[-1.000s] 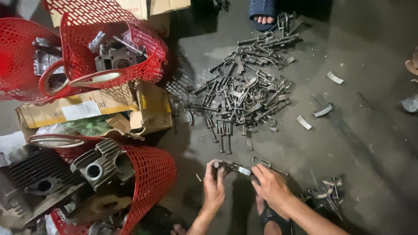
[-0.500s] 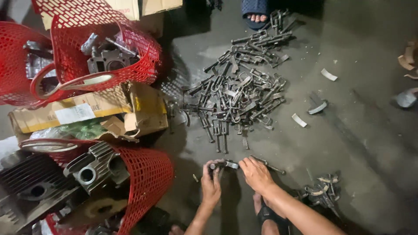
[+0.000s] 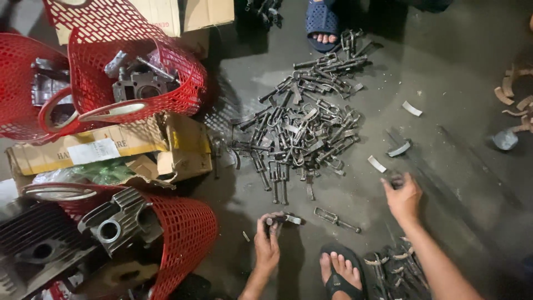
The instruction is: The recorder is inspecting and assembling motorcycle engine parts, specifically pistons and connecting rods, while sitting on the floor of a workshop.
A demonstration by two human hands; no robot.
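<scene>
Left hand (image 3: 267,244) is gripping a dark metal con rod (image 3: 282,219), fingers curled round its shank, cap end sticking out right of the fingertips. Right hand (image 3: 403,195) is reaching out over the concrete floor (image 3: 461,111), fingers clenching a small dark part (image 3: 396,180); can't tell what it is. A loose rod (image 3: 336,219) is lying btwn both hands, the big rod pile (image 3: 302,128) beyond the fingertips.
</scene>
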